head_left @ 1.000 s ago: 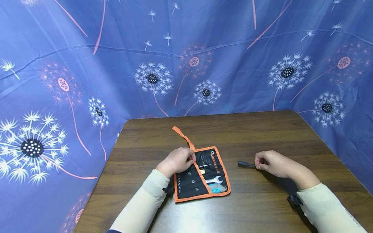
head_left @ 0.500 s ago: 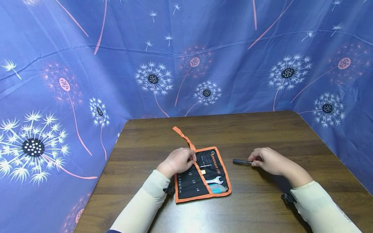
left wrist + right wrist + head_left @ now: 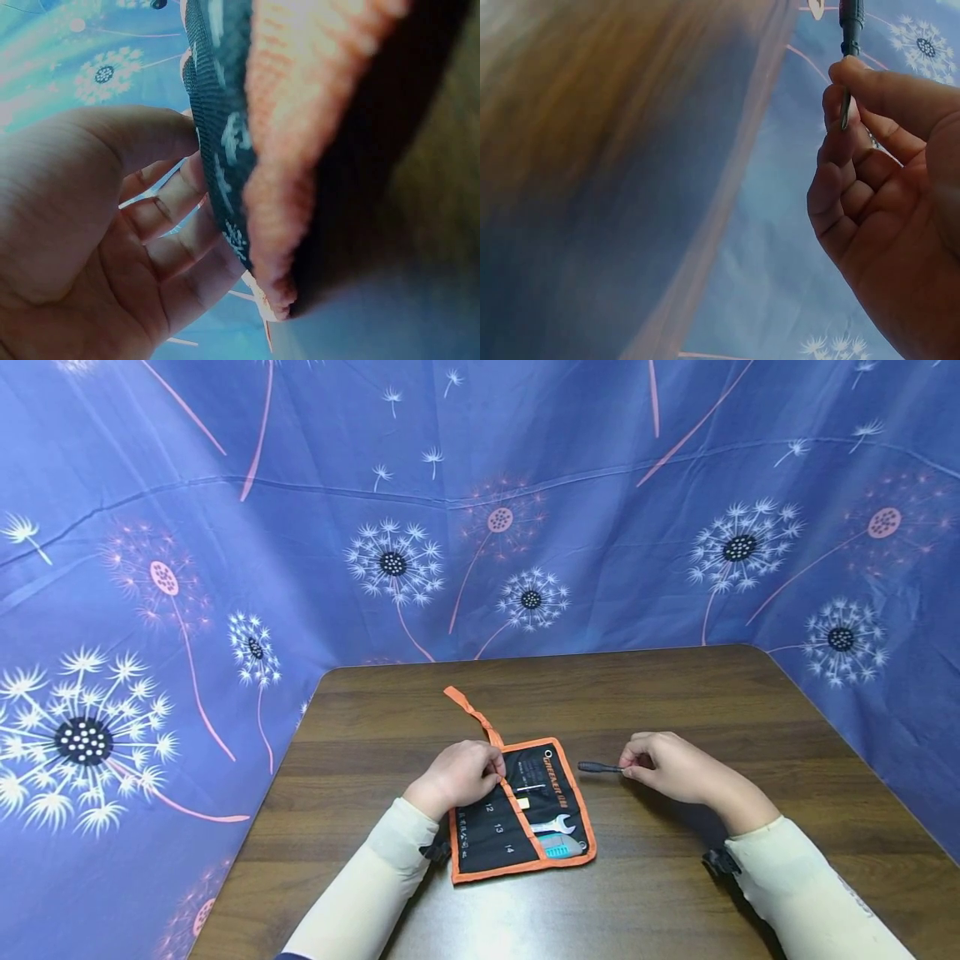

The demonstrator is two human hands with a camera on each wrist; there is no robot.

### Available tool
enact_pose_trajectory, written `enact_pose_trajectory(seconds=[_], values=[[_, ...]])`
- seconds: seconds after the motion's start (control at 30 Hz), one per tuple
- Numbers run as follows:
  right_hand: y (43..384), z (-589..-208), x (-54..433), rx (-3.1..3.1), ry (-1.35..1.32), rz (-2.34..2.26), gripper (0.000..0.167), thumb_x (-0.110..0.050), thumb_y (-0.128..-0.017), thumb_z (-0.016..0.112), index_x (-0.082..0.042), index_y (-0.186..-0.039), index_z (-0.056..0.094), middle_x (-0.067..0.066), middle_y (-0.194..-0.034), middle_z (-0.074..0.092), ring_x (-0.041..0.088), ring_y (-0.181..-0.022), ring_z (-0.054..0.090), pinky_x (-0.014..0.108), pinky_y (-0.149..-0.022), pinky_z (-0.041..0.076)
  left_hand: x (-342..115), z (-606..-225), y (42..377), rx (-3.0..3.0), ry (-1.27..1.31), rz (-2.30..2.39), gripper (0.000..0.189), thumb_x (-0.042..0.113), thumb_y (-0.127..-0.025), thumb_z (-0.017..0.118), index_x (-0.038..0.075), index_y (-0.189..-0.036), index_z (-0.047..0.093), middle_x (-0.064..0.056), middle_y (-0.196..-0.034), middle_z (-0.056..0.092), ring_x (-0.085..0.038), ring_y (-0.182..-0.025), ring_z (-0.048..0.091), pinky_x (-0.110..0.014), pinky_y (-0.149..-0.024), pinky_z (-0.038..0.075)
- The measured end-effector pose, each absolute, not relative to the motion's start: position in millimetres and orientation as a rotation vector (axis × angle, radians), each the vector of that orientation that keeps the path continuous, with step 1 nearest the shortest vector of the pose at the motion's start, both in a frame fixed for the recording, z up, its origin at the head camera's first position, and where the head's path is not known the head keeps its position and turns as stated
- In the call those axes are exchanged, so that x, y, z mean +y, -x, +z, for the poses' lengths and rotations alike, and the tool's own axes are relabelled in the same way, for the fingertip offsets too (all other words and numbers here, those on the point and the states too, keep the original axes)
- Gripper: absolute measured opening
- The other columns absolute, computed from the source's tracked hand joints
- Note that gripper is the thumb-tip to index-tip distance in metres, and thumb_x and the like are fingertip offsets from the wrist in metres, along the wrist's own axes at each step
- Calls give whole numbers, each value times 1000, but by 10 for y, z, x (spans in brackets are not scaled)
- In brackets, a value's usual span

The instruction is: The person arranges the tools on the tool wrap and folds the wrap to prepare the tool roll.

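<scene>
A black tool pouch (image 3: 480,842) with orange trim lies on the table in the head view. My left hand (image 3: 459,777) pinches the orange edge of its pocket; in the left wrist view the pouch cloth (image 3: 221,127) meets the thumb and fingertips. A wrench (image 3: 555,824) and a teal-grey utility knife (image 3: 561,846) stick out of the pocket. To the right of the pouch, my right hand (image 3: 667,766) pinches a small screwdriver (image 3: 598,767) by its metal shaft. Its dark handle points left, towards the pouch. The right wrist view shows the screwdriver's bare tip (image 3: 845,112) below the thumb.
An orange strap (image 3: 474,710) runs from the pouch's far edge towards the back of the wooden table (image 3: 637,693). Behind the table hangs a blue cloth (image 3: 600,552) with a dandelion print.
My right hand has moved left and slightly away from me, bringing the screwdriver's handle close to the pouch's right edge. The left hand and the pouch have stayed put.
</scene>
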State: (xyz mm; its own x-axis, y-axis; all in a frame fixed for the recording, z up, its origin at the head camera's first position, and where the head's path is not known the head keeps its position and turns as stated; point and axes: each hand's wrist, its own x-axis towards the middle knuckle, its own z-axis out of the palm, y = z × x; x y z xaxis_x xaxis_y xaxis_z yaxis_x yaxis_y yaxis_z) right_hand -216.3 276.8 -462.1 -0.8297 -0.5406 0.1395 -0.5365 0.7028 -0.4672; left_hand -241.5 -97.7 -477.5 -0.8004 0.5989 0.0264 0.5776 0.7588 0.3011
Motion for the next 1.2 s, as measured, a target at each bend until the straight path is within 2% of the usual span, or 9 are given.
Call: enact_pose_trajectory(seconds=[0.23,0.47,1.2], values=[[2210,-4619,2688,2875,931,-806,17,-5,-93,78,-19,-86,73,-16,-83,60,4,-71,52,27,-64,45,-971,-4777,2413,2885,-980,465,12,18,-97,73,27,-90,72,17,-80,62,-3,-68,56,-27,-69,49],[2236,-4619,2613,2875,914,-792,18,-6,-94,77,-21,-86,72,-14,-84,62,5,-73,53,29,-67,47,-965,-4770,2401,2891,-978,457,12,19,-97,74,28,-90,72,17,-81,64,-3,-70,56,-28,-71,50],[2421,-4496,2248,2841,930,-754,7,-11,-97,76,-16,-92,74,-12,-88,63,9,-74,54,33,-69,47,-977,-4753,2398,2893,-996,498,13,17,-96,75,28,-89,72,17,-79,62,-4,-69,56,-28,-69,49]])
